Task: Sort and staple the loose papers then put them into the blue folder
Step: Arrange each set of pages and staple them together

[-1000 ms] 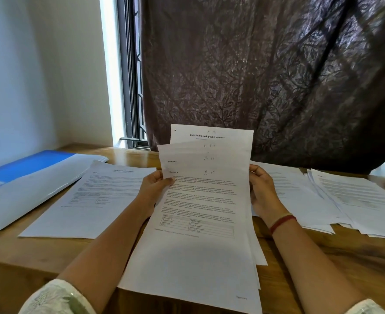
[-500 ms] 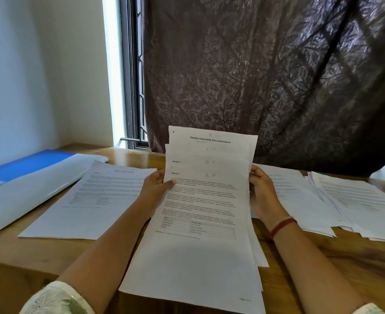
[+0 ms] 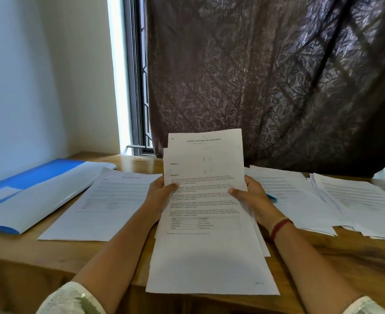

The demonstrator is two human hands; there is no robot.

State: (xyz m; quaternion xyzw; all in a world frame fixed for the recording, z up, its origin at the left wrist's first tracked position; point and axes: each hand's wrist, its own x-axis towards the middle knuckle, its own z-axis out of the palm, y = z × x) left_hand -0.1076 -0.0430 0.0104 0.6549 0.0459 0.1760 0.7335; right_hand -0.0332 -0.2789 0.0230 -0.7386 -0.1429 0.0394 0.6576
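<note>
Both hands are up in the middle of the view, and between them is a sheaf of papers [image 3: 207, 211], printed pages fanned so the tops of several sheets step up one behind another. The left hand [image 3: 161, 194] grips the sheaf's left edge, thumb curled over the front page, fingers hidden behind. The right hand [image 3: 251, 197] holds the right edge the same way, thumb lying across the print, and there's a red band [image 3: 281, 226] on that wrist. The sheaf tilts up towards the camera, its lower end reaching past the near edge of the wooden table [image 3: 51, 257]; whether it touches the wood, I can't tell. Handwritten marks head the stepped pages, too small to read.

Now the blue folder [image 3: 28, 177]: it lies flat at the far left of the table, well apart from the left hand, with a pale sheet or flap covering much of it. Between folder and left hand lies a single printed sheet [image 3: 110, 205], flat on the wood. Over on the right, just beyond the right hand, a loose pile [image 3: 300, 200] is spread out, with a second pile [image 3: 365, 200] further right. A small blue object [image 3: 272, 197] peeks out just behind the right hand, on the nearer pile; what it is, I can't make out. A dark curtain [image 3: 277, 87] hangs behind it all.
</note>
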